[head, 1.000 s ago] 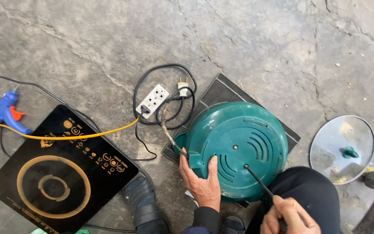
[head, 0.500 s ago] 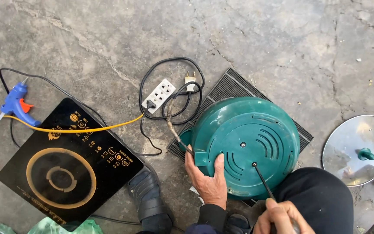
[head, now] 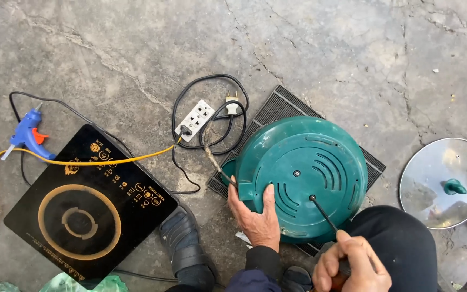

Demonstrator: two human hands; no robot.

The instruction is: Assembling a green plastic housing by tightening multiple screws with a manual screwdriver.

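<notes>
Hands grip green cooker base (head: 304, 178) and screwdriver (head: 325, 215).

Both hands are bare: the left hand (head: 257, 216) leaves a dark navy sleeve (head: 255, 267) with a black cuff, the right hand (head: 351, 265) shows no sleeve. Black trousers (head: 401, 243) cover the right knee. A dark grey ridged clog (head: 182, 240) sits near left.
</notes>
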